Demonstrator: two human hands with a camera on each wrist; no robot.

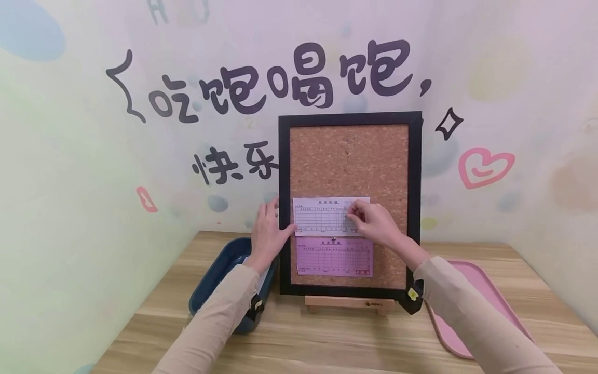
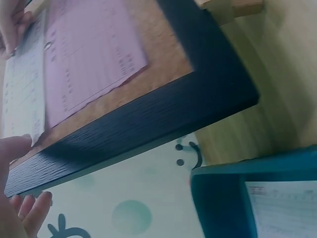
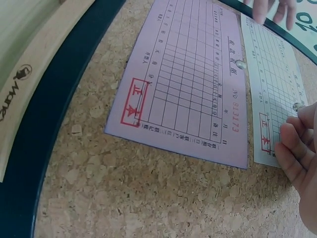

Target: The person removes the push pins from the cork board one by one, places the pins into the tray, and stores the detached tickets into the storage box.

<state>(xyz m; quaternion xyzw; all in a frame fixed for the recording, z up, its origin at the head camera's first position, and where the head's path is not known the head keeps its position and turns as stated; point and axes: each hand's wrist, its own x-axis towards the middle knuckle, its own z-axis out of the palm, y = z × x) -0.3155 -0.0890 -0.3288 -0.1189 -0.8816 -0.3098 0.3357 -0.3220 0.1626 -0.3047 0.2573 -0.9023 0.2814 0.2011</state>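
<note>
A white printed receipt slip (image 1: 317,221) lies against a cork board (image 1: 350,161) above a pink receipt slip (image 1: 334,259). My right hand (image 1: 376,223) pinches a small shiny push pin (image 3: 298,106) at the white slip, its fingertips close to the paper. My left hand (image 1: 270,234) is at the board's left side; its thumb (image 2: 17,145) presses the white slip's edge while the other fingers extend outside the black frame (image 2: 148,111). Another push pin (image 3: 241,64) sits at the pink slip's top edge.
The board stands on a small wooden easel (image 1: 350,302) on a wood-grain table (image 1: 327,343). To its left is a dark blue tray (image 1: 205,283) with white paper (image 2: 287,208) inside. A pink tray (image 1: 472,275) lies right, partly under my right sleeve. A lettered wall rises behind.
</note>
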